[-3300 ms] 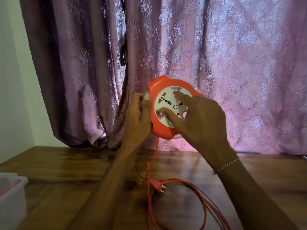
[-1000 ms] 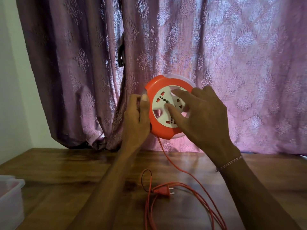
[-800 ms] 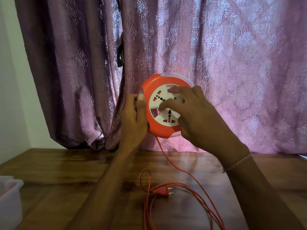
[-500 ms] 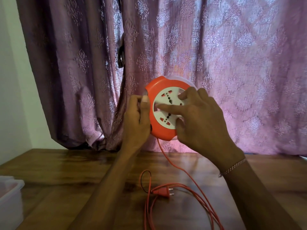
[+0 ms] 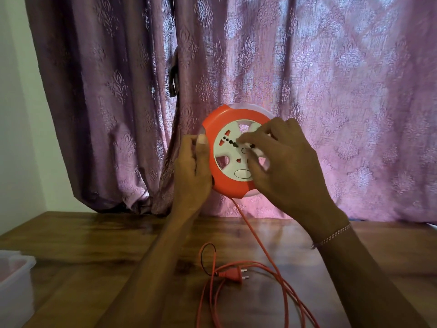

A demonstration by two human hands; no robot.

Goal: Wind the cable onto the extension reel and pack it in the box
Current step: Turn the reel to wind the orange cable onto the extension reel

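Note:
I hold a round orange extension reel [image 5: 214, 138] with a white socket face upright above the table. My left hand [image 5: 192, 166] grips its left rim, thumb on the front edge. My right hand [image 5: 283, 166] has its curled fingers hooked into the white centre disc. An orange cable [image 5: 254, 237] drops from the reel's bottom to the table, where it lies in loose loops. Its orange two-pin plug [image 5: 233, 273] rests on the wood below the reel. A translucent plastic box [image 5: 14, 280] sits at the left edge.
The wooden table [image 5: 94, 245] runs across the lower view. Purple patterned curtains [image 5: 331, 91] hang right behind the reel, and a pale wall [image 5: 16, 114] is at the left. Loose cable trails off toward the lower right.
My right hand has kept circling on the white disc, which has rotated. The cable loops on the table have shortened and the plug has shifted a little. My left hand stays on the rim.

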